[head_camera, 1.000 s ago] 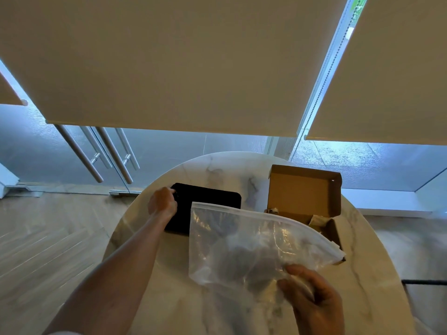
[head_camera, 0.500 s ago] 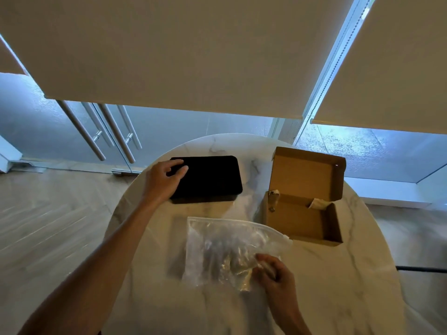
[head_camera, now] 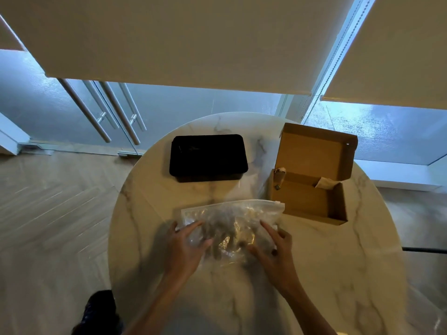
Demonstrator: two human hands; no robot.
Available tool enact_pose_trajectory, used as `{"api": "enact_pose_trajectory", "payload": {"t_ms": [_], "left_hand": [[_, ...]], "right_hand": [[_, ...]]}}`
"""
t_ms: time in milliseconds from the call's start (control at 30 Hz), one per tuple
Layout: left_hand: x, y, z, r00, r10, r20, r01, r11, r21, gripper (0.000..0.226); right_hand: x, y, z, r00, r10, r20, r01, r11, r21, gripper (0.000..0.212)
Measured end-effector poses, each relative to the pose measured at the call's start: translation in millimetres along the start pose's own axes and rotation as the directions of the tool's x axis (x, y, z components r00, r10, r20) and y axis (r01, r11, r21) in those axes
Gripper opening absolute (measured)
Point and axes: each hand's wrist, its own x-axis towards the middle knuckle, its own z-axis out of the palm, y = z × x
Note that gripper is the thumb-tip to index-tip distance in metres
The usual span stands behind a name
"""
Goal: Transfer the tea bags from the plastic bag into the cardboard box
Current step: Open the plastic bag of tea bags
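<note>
Nothing moved over yet

I am gripping the sealed-looking plastic bag [head_camera: 232,221] with my left hand [head_camera: 186,247] and right hand [head_camera: 275,247]; tea bags [head_camera: 227,235] inside, near the open cardboard box [head_camera: 312,187].

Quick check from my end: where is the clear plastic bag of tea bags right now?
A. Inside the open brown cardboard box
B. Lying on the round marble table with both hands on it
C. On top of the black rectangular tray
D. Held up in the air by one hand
B: the clear plastic bag lies flat on the round marble table, with the left hand and right hand on it, near the open brown cardboard box.
</note>
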Motion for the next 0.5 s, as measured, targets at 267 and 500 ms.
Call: {"api": "enact_pose_trajectory", "payload": {"t_ms": [267, 500], "left_hand": [[6.9, 3.5, -7.4, 0.997, 0.033, 0.068, -0.029, 0.998, -0.056, 0.056], [38.7, 7.5, -21.7, 0.998, 0.003, 0.057, 0.002, 0.997, -0.075, 0.056]], "right_hand": [[20.1, -8.3, 20.3, 0.991, -0.042, 0.128, 0.040, 0.999, 0.015, 0.066], [46.7, -21.0, 45.2, 0.990, -0.062, 0.128, 0.070, 0.996, -0.054, 0.071]]}}
